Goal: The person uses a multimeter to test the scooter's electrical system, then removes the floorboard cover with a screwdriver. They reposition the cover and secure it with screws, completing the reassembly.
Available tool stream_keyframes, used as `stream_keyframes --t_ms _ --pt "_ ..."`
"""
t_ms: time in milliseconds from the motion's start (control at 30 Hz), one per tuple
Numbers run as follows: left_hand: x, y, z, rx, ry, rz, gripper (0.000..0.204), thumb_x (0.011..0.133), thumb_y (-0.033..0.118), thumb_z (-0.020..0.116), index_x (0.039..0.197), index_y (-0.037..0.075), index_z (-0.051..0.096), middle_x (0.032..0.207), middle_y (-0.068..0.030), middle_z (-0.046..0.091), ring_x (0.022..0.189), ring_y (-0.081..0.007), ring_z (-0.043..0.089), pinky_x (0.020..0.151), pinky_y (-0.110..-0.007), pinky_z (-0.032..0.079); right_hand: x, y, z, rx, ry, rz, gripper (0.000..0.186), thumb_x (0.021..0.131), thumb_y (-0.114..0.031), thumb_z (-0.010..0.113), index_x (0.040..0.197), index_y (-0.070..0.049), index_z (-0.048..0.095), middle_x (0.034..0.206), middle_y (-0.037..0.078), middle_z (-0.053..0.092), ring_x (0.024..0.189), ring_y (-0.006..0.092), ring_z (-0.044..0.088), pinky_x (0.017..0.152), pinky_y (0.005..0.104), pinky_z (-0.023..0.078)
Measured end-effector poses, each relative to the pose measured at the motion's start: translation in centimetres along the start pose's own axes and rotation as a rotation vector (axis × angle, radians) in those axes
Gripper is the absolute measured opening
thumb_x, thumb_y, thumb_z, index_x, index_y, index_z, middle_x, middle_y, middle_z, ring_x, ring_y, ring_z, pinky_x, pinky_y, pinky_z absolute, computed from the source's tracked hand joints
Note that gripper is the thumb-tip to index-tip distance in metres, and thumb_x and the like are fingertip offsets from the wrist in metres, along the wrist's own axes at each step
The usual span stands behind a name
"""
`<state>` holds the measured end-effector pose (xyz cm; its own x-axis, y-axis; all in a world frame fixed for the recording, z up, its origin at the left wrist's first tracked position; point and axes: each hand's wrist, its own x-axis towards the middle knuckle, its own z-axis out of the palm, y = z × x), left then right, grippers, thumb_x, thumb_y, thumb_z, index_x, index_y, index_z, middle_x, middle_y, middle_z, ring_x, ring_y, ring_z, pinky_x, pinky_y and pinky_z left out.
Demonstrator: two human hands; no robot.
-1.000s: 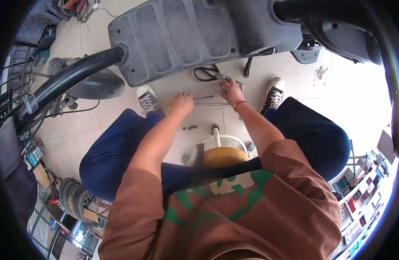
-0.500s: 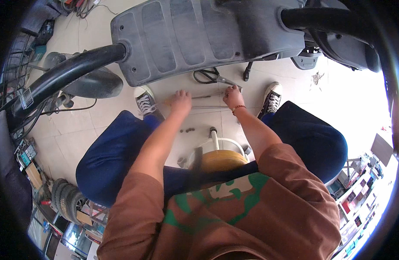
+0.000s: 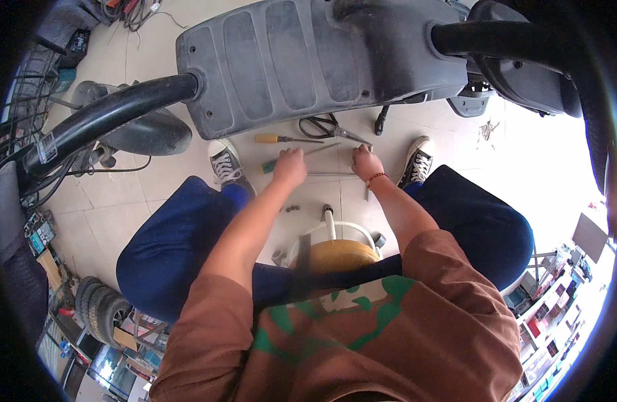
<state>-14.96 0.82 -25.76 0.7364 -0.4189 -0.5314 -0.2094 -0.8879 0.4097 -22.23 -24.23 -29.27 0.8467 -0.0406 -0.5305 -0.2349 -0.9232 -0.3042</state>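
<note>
Green-handled screwdriver [image 3: 269, 167]: at floor level, below the ribbed grey plastic panel [image 3: 275, 67] as viewed, well apart from it. Hazards listed by size of item.

Ribbed grey plastic panel: overhead in view, across the working space. Possible knock to knuckles or tool; likely cause, a careless upward lift.

Yellow-seated caster stool [image 3: 338, 257]: farthest below the panel. Possible rolling; likely cause, a forward lean.

Scissors [image 3: 336, 130]: just below the panel, blades directed toward the right hand [image 3: 367, 164]. Possible cut or snag; likely cause, fingers brushing the tips.

Yellow-handled screwdriver [image 3: 271, 138]: below the panel, between panel and left hand [image 3: 290, 167]. Possible mix-up or displacement; likely cause, close, near-parallel placement of two similar tools.

Metal rod [image 3: 332, 174]: farther below the panel, between the hands. Possible rolling or clatter; likely cause, a sideways nudge.

Left hand: below the panel, fingers curled around the green-handled screwdriver, handle and blade protruding on opposite sides. Possible slip or jab; likely cause, a loose mid-tool grip.

Right hand: below the panel, fingers bunched narrow near the scissor tips; impossible to tell whether holding anything.

Small dark pieces [image 3: 293, 208]: well below the panel. Possible scattering; likely cause, a sweeping hand.
</note>
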Motion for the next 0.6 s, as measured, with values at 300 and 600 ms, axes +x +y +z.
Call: stream_keyframes --t_ms 300,600 --pt "0.2 -0.1 0.9 -0.298 -0.076 -0.06 0.019 0.09 0.015 0.054 0.104 0.004 0.063 0.102 -0.0148 0.069 0.093 -0.0302 0.067 0.081 -0.043 0.052 0.1 0.3 -1.2 -0.04 -0.045 -0.149 0.023 0.08 -0.008 0.055 0.102 -0.004 0.06 0.104 0.018 0.063 0.084 0.0382 0.068 0.074 0.0445 0.059" --pt "0.6 3.7 0.1 -1.41 -0.358 -0.531 0.035 0.105 0.031 0.04 0.109 0.003 0.06 0.1 -0.0134 0.067 0.09 -0.0256 0.067 0.087 -0.042 0.057 1.3 -3.6 -4.1 0.405 -0.025 -0.19 0.027 0.068 -0.019 0.076 0.084 0.0 0.065 0.079 0.014 0.069 0.074 0.0296 0.067 0.069 0.0381 0.053"
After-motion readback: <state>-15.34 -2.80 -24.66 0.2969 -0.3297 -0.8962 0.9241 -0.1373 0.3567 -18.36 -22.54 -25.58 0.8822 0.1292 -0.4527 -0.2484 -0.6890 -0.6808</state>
